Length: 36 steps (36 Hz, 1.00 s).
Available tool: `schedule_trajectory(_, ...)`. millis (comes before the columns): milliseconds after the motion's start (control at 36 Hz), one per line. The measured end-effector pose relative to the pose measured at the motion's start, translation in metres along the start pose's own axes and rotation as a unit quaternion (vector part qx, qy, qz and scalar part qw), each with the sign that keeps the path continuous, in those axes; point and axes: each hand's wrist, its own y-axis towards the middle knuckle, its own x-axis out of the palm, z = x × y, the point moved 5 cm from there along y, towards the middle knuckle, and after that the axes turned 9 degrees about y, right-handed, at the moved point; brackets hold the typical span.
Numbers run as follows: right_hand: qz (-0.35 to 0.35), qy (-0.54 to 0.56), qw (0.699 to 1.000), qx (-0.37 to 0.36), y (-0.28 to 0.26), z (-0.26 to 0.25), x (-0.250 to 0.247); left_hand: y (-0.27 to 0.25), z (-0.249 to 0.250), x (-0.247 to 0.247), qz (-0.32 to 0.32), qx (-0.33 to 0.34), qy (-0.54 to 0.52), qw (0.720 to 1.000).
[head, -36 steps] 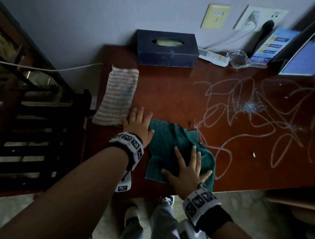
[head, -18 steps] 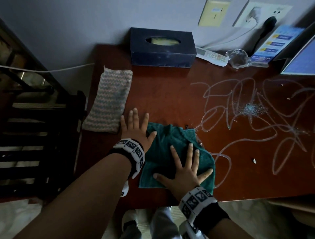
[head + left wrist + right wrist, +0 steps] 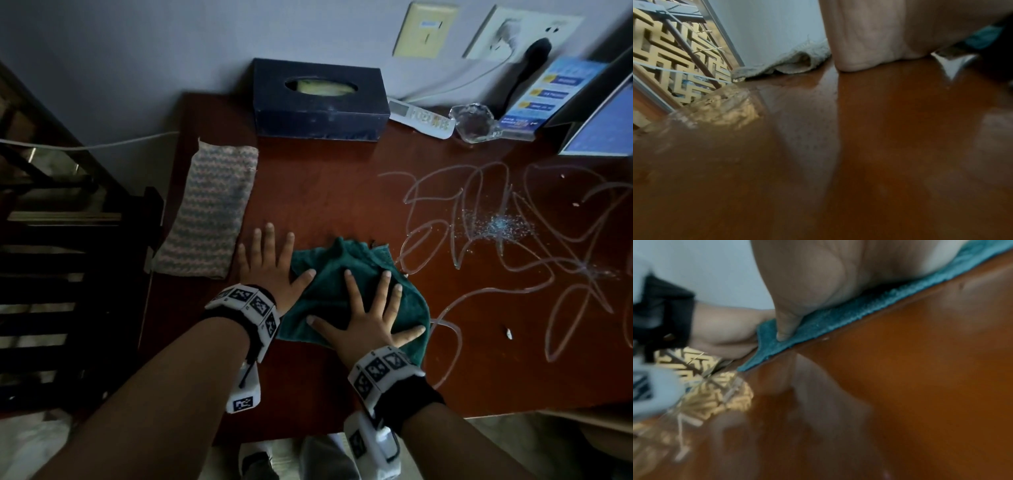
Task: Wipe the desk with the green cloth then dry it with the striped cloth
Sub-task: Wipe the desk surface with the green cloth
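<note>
The green cloth [image 3: 346, 267] lies bunched on the brown desk [image 3: 325, 192] near its front edge. My right hand [image 3: 371, 315] presses flat on the cloth with fingers spread. My left hand [image 3: 270, 263] rests flat on the desk just left of it, thumb touching the cloth's edge. The striped cloth [image 3: 209, 212] lies folded at the desk's left edge, beyond the left hand. Pale scribbled streaks [image 3: 513, 246] and a glittery patch cover the desk's right half. In the right wrist view the palm sits on the green cloth [image 3: 838, 321]. The left wrist view shows the striped cloth [image 3: 789, 61].
A dark tissue box [image 3: 318, 99] stands at the back by the wall. A white remote [image 3: 421, 118], a glass object [image 3: 474, 121], a blue card [image 3: 544, 92] and a screen [image 3: 606, 120] line the back right. A dark wooden rack [image 3: 68, 240] stands left of the desk.
The right hand has pushed the green cloth away from the front edge and bunched it. The left hand has moved off the striped cloth's corner onto bare desk beside the green cloth.
</note>
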Motion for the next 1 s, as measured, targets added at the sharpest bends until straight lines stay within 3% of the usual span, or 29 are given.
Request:
schedule_trajectory(361, 0.064, 0.071, 0.993, 0.072, 0.041, -0.009, -0.028, 0.002, -0.001, 0.001, -0.001, 0.003, -0.021, 1.0)
schedule_trajectory(583, 0.028, 0.096, 0.993, 0.064, 0.04, -0.008, -0.044, -0.001, -0.001, 0.0, 0.005, 0.004, -0.003, 1.0)
schedule_trajectory(667, 0.081, -0.006, 0.997, -0.009, 0.031, -0.008, -0.063, 0.0, 0.0, 0.0, -0.005, 0.001, -0.009, 1.0)
schedule_trajectory(750, 0.14, -0.069, 0.97, -0.187, 0.024, -0.023, -0.069, 0.001, 0.0, -0.002, -0.026, 0.0, -0.013, 1.0)
schedule_trajectory(833, 0.087, -0.107, 0.925, -0.355, 0.034, -0.036, -0.052, 0.003, 0.001, -0.003, -0.042, 0.0, -0.016, 0.999)
schedule_trajectory(1000, -0.011, -0.227, 0.887, -0.403, 0.076, -0.034, -0.054, 0.002, 0.0, -0.004, -0.054, 0.003, -0.017, 0.998)
